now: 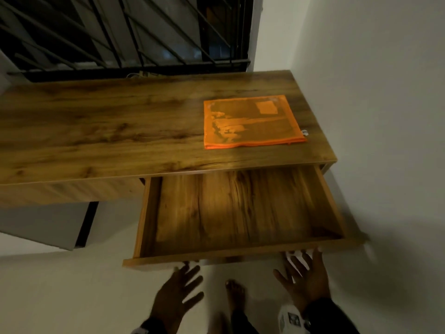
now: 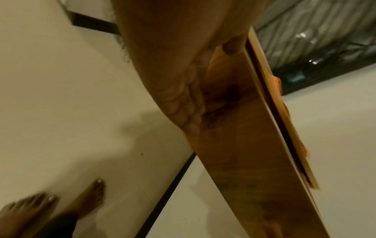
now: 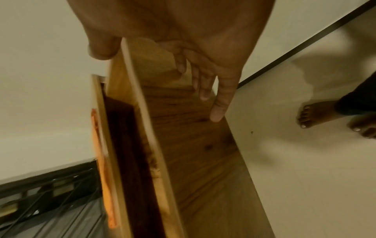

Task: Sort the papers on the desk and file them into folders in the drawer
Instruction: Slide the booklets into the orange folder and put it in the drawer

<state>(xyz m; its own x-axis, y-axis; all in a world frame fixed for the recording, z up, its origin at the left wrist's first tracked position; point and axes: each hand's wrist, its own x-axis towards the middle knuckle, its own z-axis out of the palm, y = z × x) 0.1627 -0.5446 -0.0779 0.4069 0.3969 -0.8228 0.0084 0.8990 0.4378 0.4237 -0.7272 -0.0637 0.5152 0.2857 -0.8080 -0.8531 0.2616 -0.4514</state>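
Observation:
An orange zip folder lies flat on the right end of the wooden desk; its edge also shows as the orange folder. Below it the drawer is pulled far out, and its wooden bottom is bare. My left hand and right hand are at the drawer's front panel, fingers straight and spread, holding nothing. In the wrist views the left hand lies flat against the drawer front. The right hand lies along the drawer front, thumb by its top edge.
A white wall runs close along the desk's right end. A barred window stands behind the desk. A grey cabinet sits under the desk on the left. My bare foot stands on the pale floor below the drawer.

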